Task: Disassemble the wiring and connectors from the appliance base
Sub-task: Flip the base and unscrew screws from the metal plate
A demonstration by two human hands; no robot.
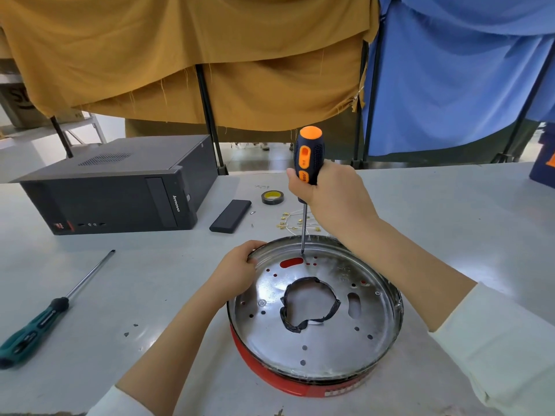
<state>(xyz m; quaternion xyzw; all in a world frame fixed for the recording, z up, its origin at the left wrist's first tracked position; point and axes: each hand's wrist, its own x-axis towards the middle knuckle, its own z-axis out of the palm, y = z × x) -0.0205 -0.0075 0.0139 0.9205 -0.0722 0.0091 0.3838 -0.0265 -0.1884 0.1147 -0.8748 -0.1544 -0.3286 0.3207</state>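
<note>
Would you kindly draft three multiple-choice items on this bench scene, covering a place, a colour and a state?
1. Where does the green-handled screwdriver lie?
A. On the table, left of the appliance base
B. Inside the base
C. On the computer case

2. What colour is the base's outer wall?
A. Blue
B. Red
C. White

3. What is the right hand doing?
A. Resting open
B. Holding tape
C. Gripping the orange screwdriver

Answers: 1 A, it lies left of the appliance base. 2 B, red wall below the metal plate. 3 C, right hand grips the orange screwdriver, tip on the plate; left hand holds the rim.

Bright even light; glare on metal base (318,334); wide-angle edge distortion.
</note>
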